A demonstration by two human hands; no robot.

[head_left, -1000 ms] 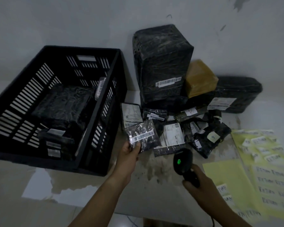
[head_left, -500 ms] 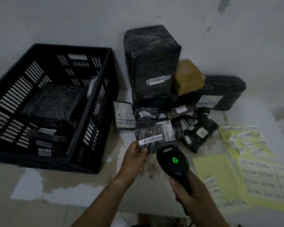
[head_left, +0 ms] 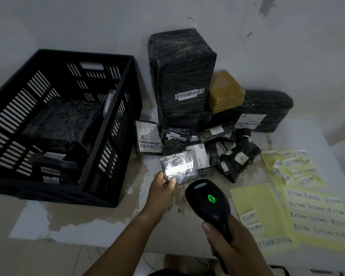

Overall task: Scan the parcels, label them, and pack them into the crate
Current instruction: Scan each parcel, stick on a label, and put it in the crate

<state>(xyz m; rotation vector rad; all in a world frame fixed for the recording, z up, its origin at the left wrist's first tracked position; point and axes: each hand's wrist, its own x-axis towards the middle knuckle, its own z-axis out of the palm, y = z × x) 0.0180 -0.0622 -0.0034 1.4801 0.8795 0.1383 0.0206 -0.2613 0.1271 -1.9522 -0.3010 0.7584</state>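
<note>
Scanner (head_left: 207, 202) nearer, parcel (head_left: 179, 168) now lit, left hand (head_left: 161, 194) pinching it, right hand (head_left: 231, 242) gripping scanner

A small flat parcel in glossy black wrap (head_left: 178, 169), barcode washed white by light, is pinched at its lower corner by the left grip (head_left: 161, 191). A black handheld barcode scanner (head_left: 207, 202), green lamp lit, points at it from the right grip (head_left: 229, 244). A black slotted plastic crate (head_left: 112, 136) on the left holds black-wrapped parcels (head_left: 62, 120). Yellow sheets of handwritten "RETURN" labels (head_left: 315, 212) lie at right.

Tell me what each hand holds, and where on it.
The left hand pinches a small parcel at its near left corner. The right hand grips the scanner by its handle.
</note>
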